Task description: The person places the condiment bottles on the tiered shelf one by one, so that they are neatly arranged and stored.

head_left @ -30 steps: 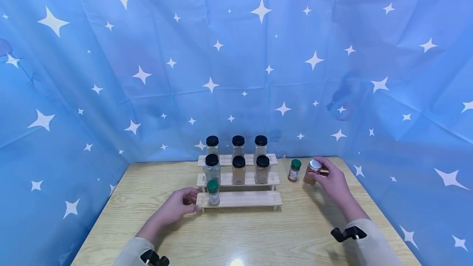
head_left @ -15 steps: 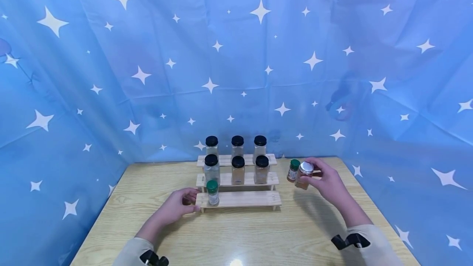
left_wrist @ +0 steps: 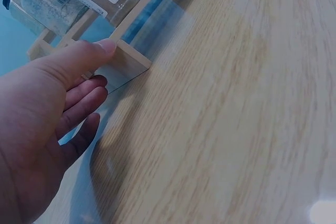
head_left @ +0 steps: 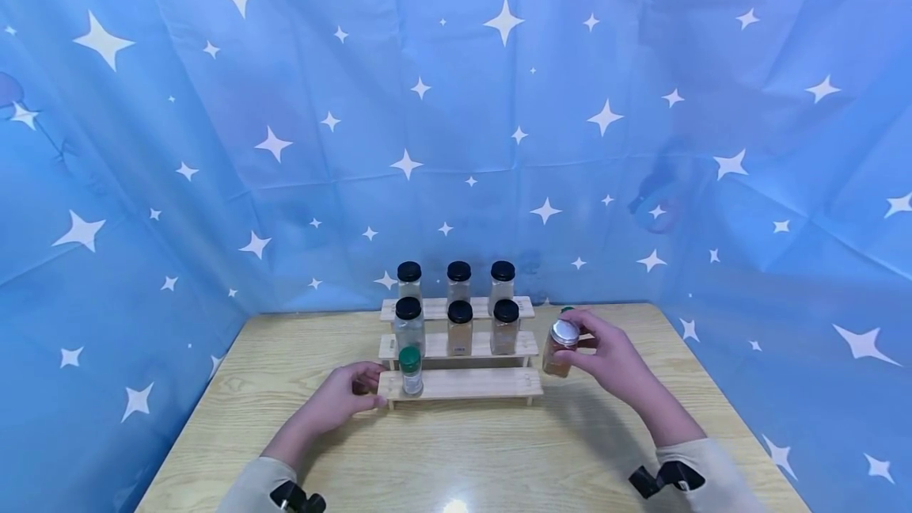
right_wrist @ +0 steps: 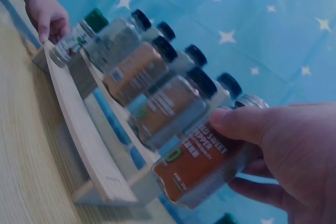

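My right hand (head_left: 609,351) holds a spice jar (head_left: 557,347) with a silver lid, off the table and right of the wooden rack (head_left: 463,385). Its label reads "sweet pepper" in the right wrist view, where the thumb lies across the upper part of the jar (right_wrist: 194,169). At the rack's left end, my left hand (head_left: 345,398) grips the lowest step, thumb on its edge and fingers curled beside it, as the left wrist view shows. A small green-capped spice jar (head_left: 410,370) stands at the left of that step.
Black-lidded spice jars stand on the upper steps, such as the middle-step jar (head_left: 460,329) and the top-step jar (head_left: 502,283). Another green cap (head_left: 567,309) shows behind my right hand. A star-patterned blue curtain (head_left: 456,101) borders the wooden table (head_left: 456,457).
My right hand has lifted the silver-lidded spice jar and carried it left toward the rack, passing in front of the green-capped jar on the table. The left hand has stayed in place.
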{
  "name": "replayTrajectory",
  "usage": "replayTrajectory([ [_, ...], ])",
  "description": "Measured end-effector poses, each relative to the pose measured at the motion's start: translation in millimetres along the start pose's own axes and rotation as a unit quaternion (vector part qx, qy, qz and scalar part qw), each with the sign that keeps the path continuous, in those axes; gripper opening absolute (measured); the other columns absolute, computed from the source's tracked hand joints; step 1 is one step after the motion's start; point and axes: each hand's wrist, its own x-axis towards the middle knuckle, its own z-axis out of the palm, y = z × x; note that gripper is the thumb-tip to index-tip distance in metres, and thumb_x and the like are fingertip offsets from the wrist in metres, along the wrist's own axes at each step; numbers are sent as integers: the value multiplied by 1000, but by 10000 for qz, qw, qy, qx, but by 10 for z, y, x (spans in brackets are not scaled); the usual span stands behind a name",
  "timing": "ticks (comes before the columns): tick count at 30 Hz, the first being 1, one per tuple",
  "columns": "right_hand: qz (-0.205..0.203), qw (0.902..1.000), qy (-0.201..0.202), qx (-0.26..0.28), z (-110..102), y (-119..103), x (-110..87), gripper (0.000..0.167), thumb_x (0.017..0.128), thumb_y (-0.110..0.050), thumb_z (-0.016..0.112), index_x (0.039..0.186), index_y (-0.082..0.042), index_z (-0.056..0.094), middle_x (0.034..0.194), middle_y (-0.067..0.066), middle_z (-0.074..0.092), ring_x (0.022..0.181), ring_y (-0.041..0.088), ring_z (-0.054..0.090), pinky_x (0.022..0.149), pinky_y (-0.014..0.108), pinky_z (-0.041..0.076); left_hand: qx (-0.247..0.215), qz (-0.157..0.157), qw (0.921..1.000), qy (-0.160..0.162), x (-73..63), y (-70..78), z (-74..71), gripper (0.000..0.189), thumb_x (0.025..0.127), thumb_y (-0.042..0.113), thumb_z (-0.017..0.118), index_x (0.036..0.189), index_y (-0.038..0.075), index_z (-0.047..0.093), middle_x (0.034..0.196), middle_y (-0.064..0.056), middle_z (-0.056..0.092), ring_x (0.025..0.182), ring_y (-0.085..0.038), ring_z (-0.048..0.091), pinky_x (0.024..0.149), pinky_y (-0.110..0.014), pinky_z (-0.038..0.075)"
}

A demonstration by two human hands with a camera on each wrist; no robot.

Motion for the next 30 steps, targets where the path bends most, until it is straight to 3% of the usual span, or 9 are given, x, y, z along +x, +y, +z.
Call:
replayTrajectory([
  [16, -490, 9973, -455, 306, 378, -274, 87, 56, 92, -11, 92, 142, -10, 68, 132, 6, 71, 116, 28, 71, 95, 55, 63, -58, -88, 9999, -4, 10, 4, -5, 61, 92, 28, 92, 143, 4, 68, 117, 1, 76, 111, -19, 70, 101, -44, 56],
  [21, -624, 9963, -527, 283, 520, -331, 123, 54, 91, -13, 93, 140, -14, 70, 134, 4, 70, 118, 27, 70, 93, 46, 64, -56, -44, 10000, 0, 10, 4, -4, 60, 93, 28, 92, 143, 5, 69, 117, 1, 76, 110, -19, 70, 100, -43, 56],
  [30, -577, 9952, -623, 481, 779, -463, 155, 57, 89, -13, 94, 140, -18, 71, 131, 3, 65, 117, 26, 68, 94, 47, 65, -36, 35, 10000, -6, 13, -19, 0, 58, 93, 26, 92, 141, 4, 69, 115, 1, 76, 109, -19, 70, 98, -42, 56],
])
